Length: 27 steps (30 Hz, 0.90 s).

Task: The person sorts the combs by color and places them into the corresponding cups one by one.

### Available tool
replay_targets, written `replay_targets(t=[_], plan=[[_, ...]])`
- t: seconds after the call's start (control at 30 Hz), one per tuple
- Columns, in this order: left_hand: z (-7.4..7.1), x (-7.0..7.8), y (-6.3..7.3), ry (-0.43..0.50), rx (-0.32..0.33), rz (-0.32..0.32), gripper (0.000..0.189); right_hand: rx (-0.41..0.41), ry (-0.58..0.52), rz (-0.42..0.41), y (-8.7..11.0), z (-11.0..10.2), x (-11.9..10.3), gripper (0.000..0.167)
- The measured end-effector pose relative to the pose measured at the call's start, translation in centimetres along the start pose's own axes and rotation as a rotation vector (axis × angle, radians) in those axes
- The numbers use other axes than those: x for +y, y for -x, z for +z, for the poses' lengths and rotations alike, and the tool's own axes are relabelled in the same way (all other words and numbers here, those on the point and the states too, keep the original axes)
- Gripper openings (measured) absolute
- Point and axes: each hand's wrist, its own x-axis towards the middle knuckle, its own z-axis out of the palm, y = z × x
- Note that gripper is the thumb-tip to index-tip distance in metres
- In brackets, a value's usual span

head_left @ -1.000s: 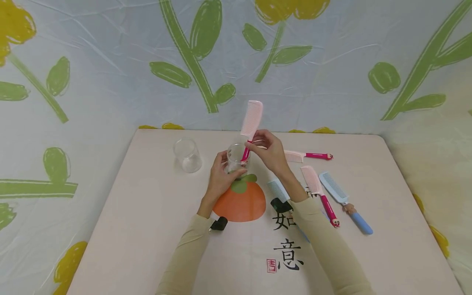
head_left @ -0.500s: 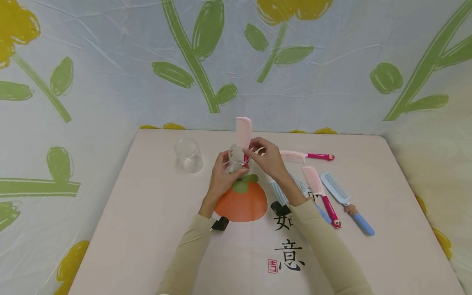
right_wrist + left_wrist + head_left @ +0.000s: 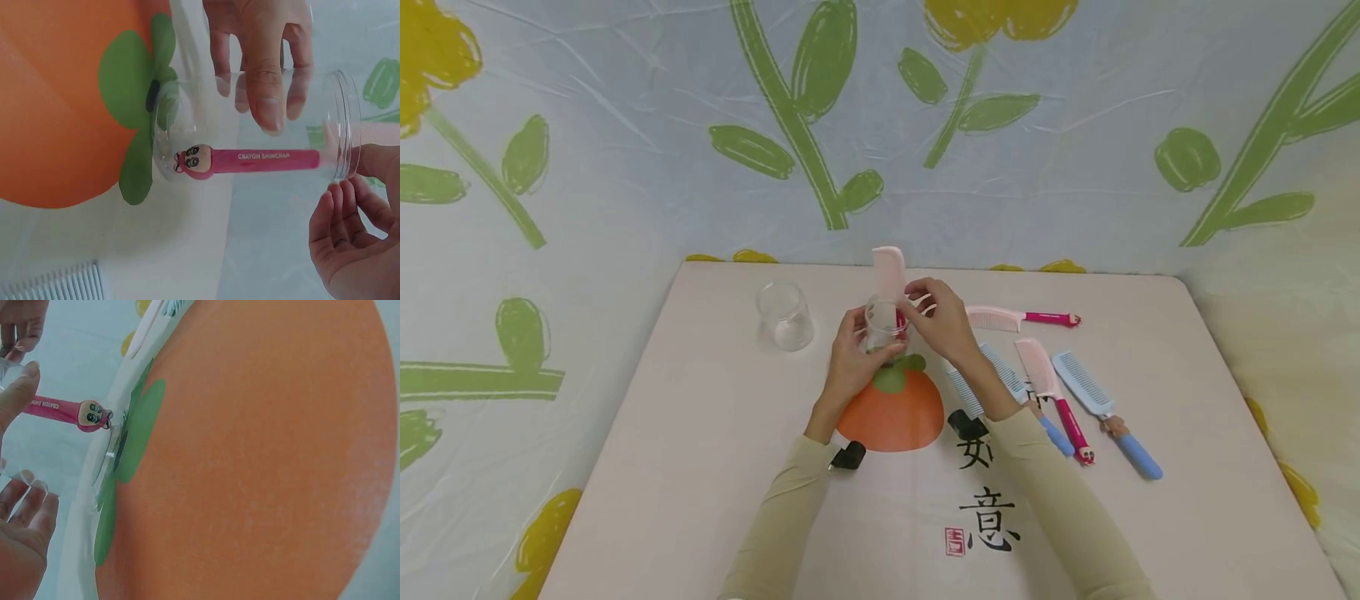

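My left hand [image 3: 850, 354] grips a clear jar [image 3: 250, 94] around its side, thumb in front and fingers behind. Inside the jar stands a pink comb [image 3: 891, 273], its dark pink handle [image 3: 262, 160] down with the cartoon-head end near the base. The pale toothed part rises above the rim and tilts slightly left. At the jar's mouth my right hand [image 3: 943, 321] holds the comb near its neck with thumb and fingertips; the rim partly hides this contact in the right wrist view.
A second clear jar [image 3: 786, 317] stands to the left. On the right lie a pink comb [image 3: 995, 318] at the back, another pink comb [image 3: 1036, 367], and a blue comb [image 3: 1081, 379]. More blue combs [image 3: 1000, 371] lie partly behind my right forearm.
My right hand has lowered the pink comb handle-first into the jar, and the comb's top has shifted left. The left hand keeps its hold on the jar.
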Motion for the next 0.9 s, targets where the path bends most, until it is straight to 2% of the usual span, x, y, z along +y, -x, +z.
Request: replay_targets(t=[0.2,0.4,0.6,0.9], plan=[[0.0,-0.2,0.0,-0.001,0.006,0.005,0.076,0.003,-0.052,0.022,0.3,-1.0,0.3,0.029],[0.1,-0.2,-0.1,-0.005,0.014,-0.014,0.075,0.012,-0.048,0.075,0.9,-2.4,1.2,0.028],[0.1,-0.3,0.0,0.001,0.014,-0.003,0.075,0.014,-0.025,0.104,2.0,-4.0,2.3,0.029],[0.0,-0.2,-0.1,0.040,0.011,0.014,0.075,0.002,0.048,0.190,4.3,-7.0,3.5,0.034]])
